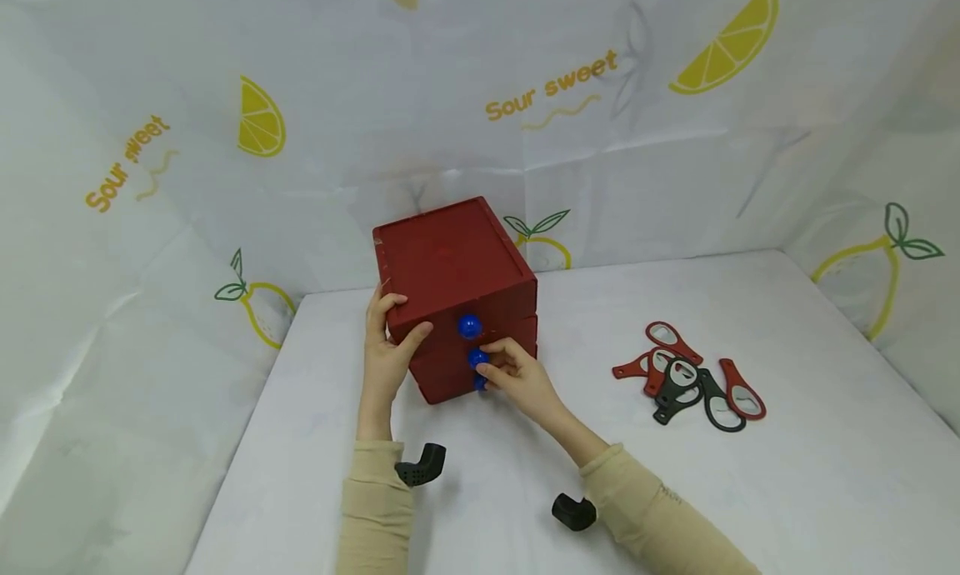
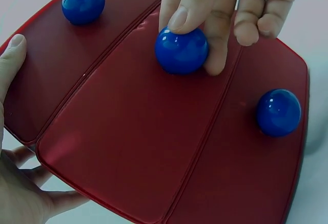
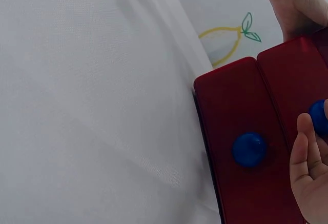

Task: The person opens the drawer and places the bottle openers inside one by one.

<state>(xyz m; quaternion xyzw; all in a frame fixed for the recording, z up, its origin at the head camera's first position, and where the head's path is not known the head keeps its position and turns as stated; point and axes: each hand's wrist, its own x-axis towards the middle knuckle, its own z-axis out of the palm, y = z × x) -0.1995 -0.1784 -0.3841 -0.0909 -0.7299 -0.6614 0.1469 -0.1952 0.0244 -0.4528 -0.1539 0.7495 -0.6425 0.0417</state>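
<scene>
Beige sleeves [image 1: 377,508] are seen nearest to the camera, and beside each of them one black angled piece [image 1: 431,463] is placed. From these sleeves both hands are stretched toward a red drawer box [image 1: 450,258], which is stood on the white table [image 1: 300,475], somewhat left of its middle and turned at a slight angle. By the left hand [image 1: 385,362] the box is gripped at its upper left front corner: the thumb is laid on the front of the top drawer, while the other fingers are bent around the left side. By the right hand [image 1: 525,382] the middle blue knob [image 2: 180,55] is pinched between the thumb and the fingers — in the left wrist view the thumb is seen pressed on the ball, and the last two fingers are held apart from it. Above this one, the top blue knob [image 1: 470,326] is left untouched; the bottom blue knob [image 2: 279,112] is partly covered by the right hand in the head view. Well apart, on the right side of the table, several red and black ring-ended tools [image 1: 742,398] are gathered, some overlapped. Behind the box, a white sheet [image 1: 420,67] is printed with lemons and the words "Sour sweet".
</scene>
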